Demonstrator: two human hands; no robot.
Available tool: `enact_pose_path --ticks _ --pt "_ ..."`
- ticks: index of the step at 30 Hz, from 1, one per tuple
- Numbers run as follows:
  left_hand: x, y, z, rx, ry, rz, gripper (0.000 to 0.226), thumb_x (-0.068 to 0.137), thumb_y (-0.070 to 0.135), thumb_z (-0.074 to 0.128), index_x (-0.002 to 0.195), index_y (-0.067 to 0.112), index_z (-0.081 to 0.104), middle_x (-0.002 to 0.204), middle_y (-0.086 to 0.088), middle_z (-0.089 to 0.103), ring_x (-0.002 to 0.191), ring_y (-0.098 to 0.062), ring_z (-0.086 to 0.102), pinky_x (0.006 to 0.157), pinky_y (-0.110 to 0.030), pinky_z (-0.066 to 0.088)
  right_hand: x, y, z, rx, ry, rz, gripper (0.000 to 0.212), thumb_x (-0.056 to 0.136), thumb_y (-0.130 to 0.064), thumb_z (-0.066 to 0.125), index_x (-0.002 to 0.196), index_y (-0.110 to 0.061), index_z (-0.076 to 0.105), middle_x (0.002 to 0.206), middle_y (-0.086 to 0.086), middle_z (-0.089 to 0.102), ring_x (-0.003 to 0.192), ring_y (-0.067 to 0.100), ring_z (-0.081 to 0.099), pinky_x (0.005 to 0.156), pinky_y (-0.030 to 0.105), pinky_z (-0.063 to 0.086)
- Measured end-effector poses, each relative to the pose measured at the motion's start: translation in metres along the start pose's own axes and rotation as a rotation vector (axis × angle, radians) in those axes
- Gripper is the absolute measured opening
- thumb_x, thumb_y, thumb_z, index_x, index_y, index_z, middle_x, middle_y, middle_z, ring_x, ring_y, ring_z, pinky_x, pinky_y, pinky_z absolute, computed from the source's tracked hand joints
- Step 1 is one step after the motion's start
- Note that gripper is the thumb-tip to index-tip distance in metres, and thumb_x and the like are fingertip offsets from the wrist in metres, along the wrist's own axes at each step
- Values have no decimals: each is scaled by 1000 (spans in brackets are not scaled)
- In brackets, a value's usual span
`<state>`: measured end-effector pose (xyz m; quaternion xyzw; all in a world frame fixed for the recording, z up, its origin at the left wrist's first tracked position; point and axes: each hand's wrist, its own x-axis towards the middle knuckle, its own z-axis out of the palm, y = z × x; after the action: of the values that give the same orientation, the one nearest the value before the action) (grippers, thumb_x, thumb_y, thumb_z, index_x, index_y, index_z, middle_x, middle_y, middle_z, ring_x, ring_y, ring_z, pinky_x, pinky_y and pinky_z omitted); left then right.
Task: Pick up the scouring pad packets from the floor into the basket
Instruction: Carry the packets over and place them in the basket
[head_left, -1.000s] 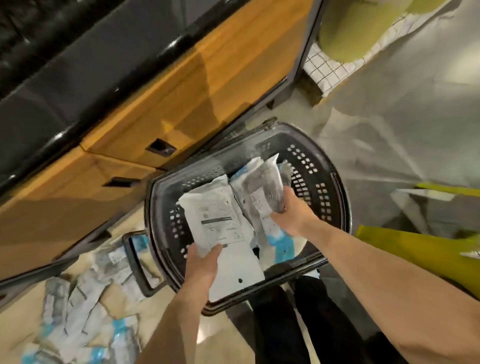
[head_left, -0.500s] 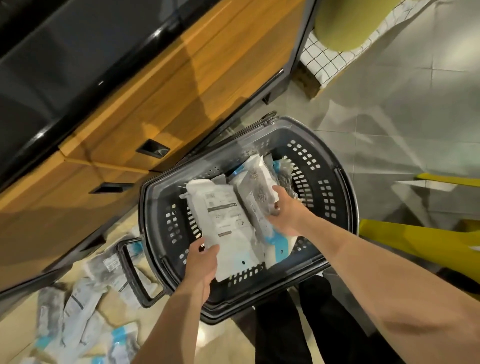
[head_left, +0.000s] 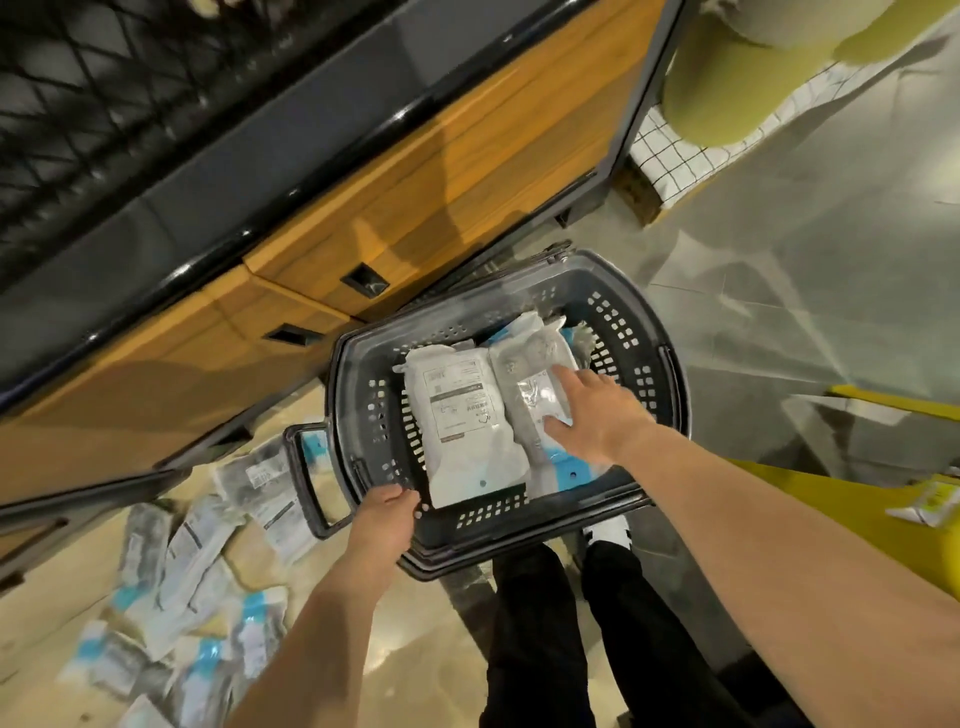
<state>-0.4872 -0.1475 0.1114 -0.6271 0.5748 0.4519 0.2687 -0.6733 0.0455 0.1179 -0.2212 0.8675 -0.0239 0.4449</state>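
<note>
- Wooden cabinet (head_left: 441, 171): runs along the basket's (head_left: 631, 338) far-left side, close to its rim, so you have little room there.
- Floor (head_left: 805, 291): open tiles to the right of the basket.
- Basket: stands in front of your legs.
- Loose packets (head_left: 197, 571): heaped on the floor left of the basket.
- Stowed packets (head_left: 462, 415): two lie flat, side by side, inside the basket.
- Right hand (head_left: 597, 415): your fingers are spread straight, pressing the right-hand stowed packet.
- Left hand (head_left: 387, 525): over the basket's near-left rim, fingers loosely curled, holding nothing.

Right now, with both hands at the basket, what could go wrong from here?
The handle of the basket hangs over floor packets; shifting the basket may snag or drag them. That pile lies close beside the legs, so a step left could slip on plastic. The packet under the right hand may slide once released.
</note>
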Motion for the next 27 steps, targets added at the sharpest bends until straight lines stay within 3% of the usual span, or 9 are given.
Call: enact_pose_path --ticks 3,5,9,13,20,23,27 --pt "-56 16 -34 109 60 120 41 96 23 55 135 12 48 120 -15 64 89 -30 64 77 -36 51 -43 -15 -49 -165 80 -151 72 98 -51 37 156 -21 6 158 9 25 145 30 26 118 45 22" --pt "-97 26 -57 229 88 233 47 97 26 53 142 14 41 134 -11 58 98 -32 65 82 -38 51 -77 -26 -83 -252 162 -250 72 98 -52 35 156 -22 6 159 9 24 146 28 24 120 45 17" --pt "-192 32 -94 295 221 348 51 98 32 51 145 18 39 138 -10 55 111 -31 61 89 -40 51 -154 -46 -142 -391 278 -417 69 99 -55 28 156 -24 4 162 5 15 149 25 14 122 45 2" --pt "-268 11 -123 305 353 425 58 94 44 53 145 23 37 145 -5 49 124 -30 53 100 -43 47 -225 -70 -182 -538 433 -575 68 99 -58 24 156 -27 7 163 3 13 150 22 10 122 47 -2" --pt "-343 -78 -176 215 544 285 63 96 44 46 153 25 26 154 -4 36 139 -29 36 107 -44 38 -307 -140 -224 -719 528 -769 67 99 -59 23 156 -30 5 164 0 10 151 20 8 122 47 -5" --pt "-356 -133 -202 120 542 225 68 94 46 51 153 26 24 157 -5 31 138 -29 38 107 -44 39 -330 -178 -225 -760 546 -824 68 98 -59 25 156 -32 2 164 1 12 151 21 9 122 46 -6" --pt "-359 -198 -238 -46 561 155 66 95 35 54 152 21 26 155 -10 33 134 -32 43 105 -43 41 -356 -223 -214 -831 580 -899 68 99 -58 26 156 -33 0 164 0 11 151 19 8 122 46 -7"
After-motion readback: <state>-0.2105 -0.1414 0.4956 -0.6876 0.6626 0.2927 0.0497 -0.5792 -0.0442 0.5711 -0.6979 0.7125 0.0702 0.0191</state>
